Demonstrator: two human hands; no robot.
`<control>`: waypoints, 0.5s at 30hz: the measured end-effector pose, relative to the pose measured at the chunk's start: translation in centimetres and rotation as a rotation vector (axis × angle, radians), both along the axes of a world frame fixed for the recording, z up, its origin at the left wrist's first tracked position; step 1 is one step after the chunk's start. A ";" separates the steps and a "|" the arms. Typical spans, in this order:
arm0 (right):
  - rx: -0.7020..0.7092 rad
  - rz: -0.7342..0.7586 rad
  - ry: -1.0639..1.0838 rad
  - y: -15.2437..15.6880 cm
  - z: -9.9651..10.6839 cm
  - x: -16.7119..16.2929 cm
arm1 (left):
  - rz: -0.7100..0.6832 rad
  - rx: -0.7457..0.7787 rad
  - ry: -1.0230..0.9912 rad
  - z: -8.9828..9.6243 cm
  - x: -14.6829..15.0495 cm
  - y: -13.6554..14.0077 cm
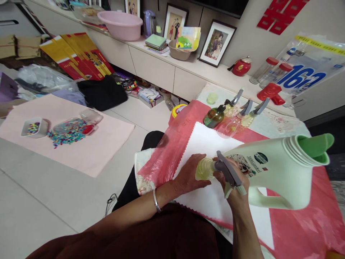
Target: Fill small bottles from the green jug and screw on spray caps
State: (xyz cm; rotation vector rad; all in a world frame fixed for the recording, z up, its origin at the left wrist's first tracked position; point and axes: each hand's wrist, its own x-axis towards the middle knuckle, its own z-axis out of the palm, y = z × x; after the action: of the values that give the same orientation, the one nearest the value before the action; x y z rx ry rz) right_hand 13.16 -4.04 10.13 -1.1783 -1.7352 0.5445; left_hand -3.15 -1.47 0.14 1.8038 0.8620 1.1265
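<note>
The left hand (190, 175) has its fingers closed around the pale yellow body of a spray bottle (204, 168), which is above the white sheet (206, 141). The right hand (242, 176) is closed at the neck of this same bottle, around its grey spray head (225, 167); how tightly the head sits, I cannot tell. On the left wrist there is a silver bracelet (156, 200).

At the right of the white sheet is a large pale green jug (285, 172), its green spout (314, 146) at the top; its base is hidden. Under the white sheet is spread a red plastic cover (183, 124). Just beyond the far edge of the white sheet are a dark green pump bottle (212, 118) and more spray bottles with grey heads. Farther beyond the white sheet, a long cabinet (153, 66) carries a red jar (242, 67) and a pink basin (121, 27). Well to the left of the white sheet, on the floor, a pink mat (94, 163) holds colourful small pieces (66, 137) and a white container (40, 128).
</note>
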 end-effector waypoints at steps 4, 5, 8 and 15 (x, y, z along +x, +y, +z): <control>0.035 -0.026 -0.004 0.1 -0.4 -0.1 | 0.015 0.017 0.106 0.4 -0.6 -0.8; 0.043 -0.034 -0.022 0.2 -0.3 -0.1 | 0.015 0.013 0.127 0.7 -0.8 -1.1; 0.055 -0.062 -0.064 0.2 0.2 -0.4 | 0.016 0.016 0.078 2.8 -1.4 -1.8; 0.053 -0.051 0.002 -0.2 0.3 -0.9 | 0.029 0.034 -0.152 7.9 -1.3 -1.9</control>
State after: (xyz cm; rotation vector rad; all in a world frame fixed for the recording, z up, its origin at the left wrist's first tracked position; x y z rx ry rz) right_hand 12.26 -4.23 10.40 -1.1808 -1.7024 0.4658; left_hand -4.48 -3.34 8.02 1.7126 0.7853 1.2857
